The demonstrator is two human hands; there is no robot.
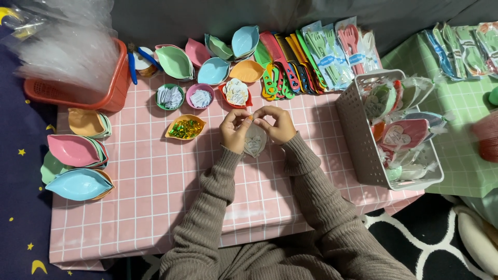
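1. Pink checked cloth covers the desk (155, 197) in the head view, and both hands meet just above its middle.
2. Left hand (234, 129) and right hand (280, 124) pinch the top edge of a small clear packet (255, 141), fingertips almost touching; each grip is narrow and closed on that edge.
3. That packet hangs straight down from the grips, its long axis running toward the person, resting on or just over the cloth; I cannot tell which.
4. Neither hand is nearer: they share the packet's top evenly.
5. Just beyond the hands sit a yellow dish of green and gold bits (185, 127), a red dish of paper tags (236, 94), and a row of combs (282, 65).
6. To the right, a white basket (358, 140) holds finished wrapped bundles.
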